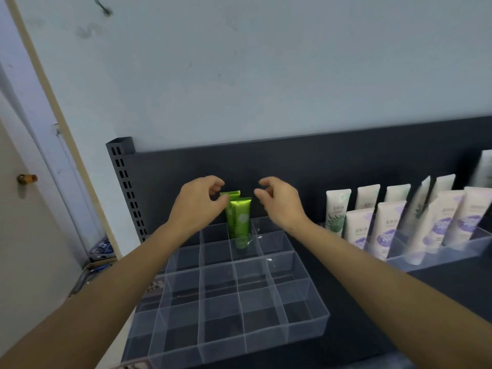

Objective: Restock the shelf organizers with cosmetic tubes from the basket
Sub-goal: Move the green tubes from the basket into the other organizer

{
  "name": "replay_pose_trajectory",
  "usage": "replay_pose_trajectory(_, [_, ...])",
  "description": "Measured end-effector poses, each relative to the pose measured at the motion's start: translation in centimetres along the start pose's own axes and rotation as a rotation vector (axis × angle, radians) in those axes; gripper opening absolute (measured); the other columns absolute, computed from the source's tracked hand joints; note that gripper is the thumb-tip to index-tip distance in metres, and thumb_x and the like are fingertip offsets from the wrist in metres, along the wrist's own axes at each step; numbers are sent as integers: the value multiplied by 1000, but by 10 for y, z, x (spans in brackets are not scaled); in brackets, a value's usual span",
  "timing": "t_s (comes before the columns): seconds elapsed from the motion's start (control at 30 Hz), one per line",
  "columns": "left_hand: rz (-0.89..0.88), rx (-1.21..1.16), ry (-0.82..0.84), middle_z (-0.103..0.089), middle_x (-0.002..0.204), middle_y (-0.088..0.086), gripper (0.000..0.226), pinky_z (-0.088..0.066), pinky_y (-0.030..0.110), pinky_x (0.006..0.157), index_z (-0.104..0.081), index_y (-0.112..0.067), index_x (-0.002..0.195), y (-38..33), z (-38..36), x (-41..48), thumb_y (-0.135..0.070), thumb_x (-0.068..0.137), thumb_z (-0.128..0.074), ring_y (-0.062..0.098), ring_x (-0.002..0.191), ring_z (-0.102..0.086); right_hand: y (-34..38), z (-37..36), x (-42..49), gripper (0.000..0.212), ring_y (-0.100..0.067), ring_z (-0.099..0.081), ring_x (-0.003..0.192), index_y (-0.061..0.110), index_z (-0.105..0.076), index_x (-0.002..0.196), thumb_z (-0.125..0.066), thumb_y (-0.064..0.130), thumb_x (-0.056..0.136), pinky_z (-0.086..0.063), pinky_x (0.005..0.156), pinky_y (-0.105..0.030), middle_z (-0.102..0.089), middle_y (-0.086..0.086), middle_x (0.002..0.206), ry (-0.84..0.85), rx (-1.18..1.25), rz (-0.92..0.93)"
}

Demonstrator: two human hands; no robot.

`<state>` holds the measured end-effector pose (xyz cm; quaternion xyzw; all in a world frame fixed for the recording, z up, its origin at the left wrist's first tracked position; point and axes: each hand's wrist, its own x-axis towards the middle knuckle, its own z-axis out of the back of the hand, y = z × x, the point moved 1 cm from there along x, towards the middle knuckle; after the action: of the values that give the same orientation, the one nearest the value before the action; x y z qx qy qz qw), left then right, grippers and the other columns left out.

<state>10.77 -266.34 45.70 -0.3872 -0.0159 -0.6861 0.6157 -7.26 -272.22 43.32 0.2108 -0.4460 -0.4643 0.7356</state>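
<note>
Two green cosmetic tubes stand upright, one behind the other, in back compartments of a clear plastic organizer (314, 296) on the dark shelf; the front green tube (239, 222) hides most of the rear green tube (231, 193). My left hand (198, 206) hovers at their upper left with curled fingers apart, thumb beside the front tube's top corner. To the tubes' right, my right hand (279, 203) is loosely curled and holds nothing. The organizer's other compartments are empty. No basket is in view.
A second clear organizer (431, 258) to the right holds several white tubes (386, 227) with green or purple prints. The dark shelf back panel (319, 161) and a perforated upright (125, 182) rise behind. A door with a knob (26, 179) and floor clutter (101, 251) are at left.
</note>
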Motion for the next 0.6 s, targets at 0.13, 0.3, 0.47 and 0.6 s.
replay_pose_trajectory(0.13, [-99, -21, 3, -66, 108, -2, 34, -51, 33, 92, -65, -16, 115, -39, -2, -11, -25, 83, -67, 10, 99, -61, -4, 35, -15, 28, -17, -63, 88, 11, -59, 120, -59, 18, 92, -55, 86, -40, -61, 2, 89, -97, 38, 13])
replay_pose_trajectory(0.3, [-325, -8, 66, -66, 112, -3, 41, -50, 32, 91, -63, -17, 117, -117, -19, -24, -37, 82, -61, 10, 103, -60, -15, 97, -49, 24, -20, -66, 88, 11, -62, 114, -59, 10, 91, -55, 84, -43, -63, 2, 88, -225, 81, 16])
replay_pose_trajectory(0.47, [-398, -53, 140, -66, 111, -4, 40, -51, 33, 89, -63, -19, 117, -194, -58, -36, -38, 81, -63, 11, 102, -60, -46, 172, -93, 23, -15, -64, 90, 12, -64, 114, -58, 11, 91, -55, 86, -36, -67, 0, 97, -331, -60, -34])
replay_pose_trajectory(0.6, [-448, -154, 209, -67, 110, -3, 36, -50, 33, 89, -65, -18, 113, -259, -103, -52, -33, 80, -66, 13, 102, -61, -88, 238, -136, 18, -20, -67, 85, 11, -67, 106, -58, 11, 90, -56, 82, -43, -70, -6, 94, -447, -91, -119])
